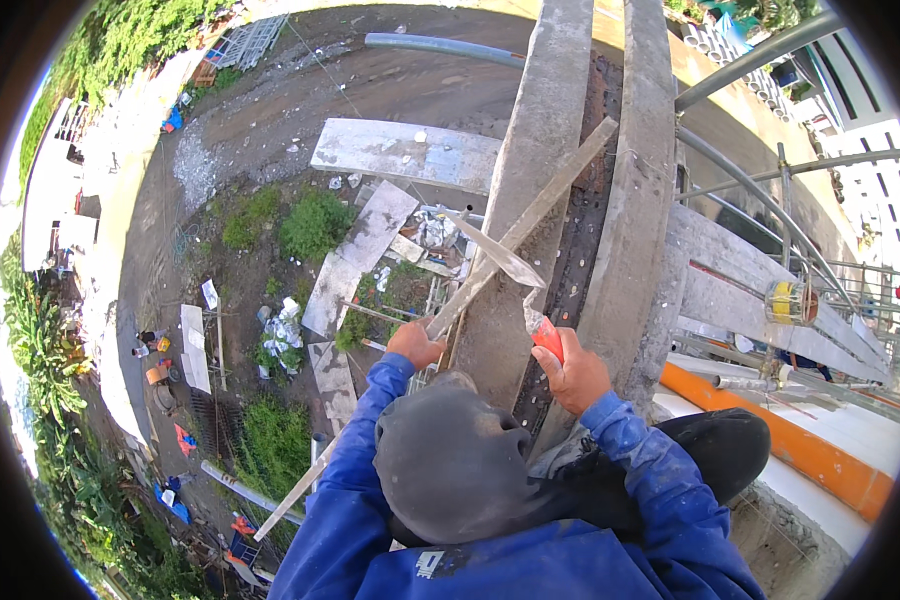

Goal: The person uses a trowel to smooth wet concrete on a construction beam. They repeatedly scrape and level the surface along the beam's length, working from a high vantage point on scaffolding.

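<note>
My left hand is closed round a long wooden strip, which runs slantwise over the left concrete beam; its far end reaches the groove between the beams and its near end passes left of my arm. My right hand grips a trowel by its red handle. The narrow, mortar-smeared blade points forward and left, crossing over the strip in this view; I cannot tell whether they touch. Under my hands lies the left concrete beam, with a dark groove between it and the right beam.
Far below on the left are the ground, concrete slabs, bushes and scattered debris. Scaffold pipes cross on the right, near an orange beam and a yellow reel-like object. My dark-clad knee is beside my right arm.
</note>
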{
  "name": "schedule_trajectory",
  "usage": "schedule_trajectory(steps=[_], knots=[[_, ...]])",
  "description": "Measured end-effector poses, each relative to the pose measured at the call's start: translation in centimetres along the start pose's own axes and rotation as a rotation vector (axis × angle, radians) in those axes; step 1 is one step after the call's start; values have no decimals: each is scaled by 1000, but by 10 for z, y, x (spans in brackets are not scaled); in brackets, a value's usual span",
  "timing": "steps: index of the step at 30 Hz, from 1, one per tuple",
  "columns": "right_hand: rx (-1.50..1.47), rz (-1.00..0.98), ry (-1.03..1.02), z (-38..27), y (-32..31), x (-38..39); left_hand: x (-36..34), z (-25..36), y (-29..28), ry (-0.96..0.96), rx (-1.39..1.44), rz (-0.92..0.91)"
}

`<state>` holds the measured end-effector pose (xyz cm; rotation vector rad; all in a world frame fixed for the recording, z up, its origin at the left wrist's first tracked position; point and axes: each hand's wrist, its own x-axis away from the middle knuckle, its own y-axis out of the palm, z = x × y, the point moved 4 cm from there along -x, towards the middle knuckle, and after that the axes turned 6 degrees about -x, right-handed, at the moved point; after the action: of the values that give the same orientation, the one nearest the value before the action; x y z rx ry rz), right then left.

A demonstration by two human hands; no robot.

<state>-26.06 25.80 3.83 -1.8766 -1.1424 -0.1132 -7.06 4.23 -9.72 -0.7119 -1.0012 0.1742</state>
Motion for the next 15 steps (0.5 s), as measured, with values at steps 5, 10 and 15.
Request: schedule_trajectory(steps=[5, 10, 15], knots=[[-232, 439, 102, 69, -27, -49, -9, 0, 12, 106, 166, 39], [-288, 516, 497, 131, -28, -61, -17, -4, 22, 99, 199, 62], [-589, 644, 627, 127, -8, -87, -22, -22, 32, 49, 376, -4]])
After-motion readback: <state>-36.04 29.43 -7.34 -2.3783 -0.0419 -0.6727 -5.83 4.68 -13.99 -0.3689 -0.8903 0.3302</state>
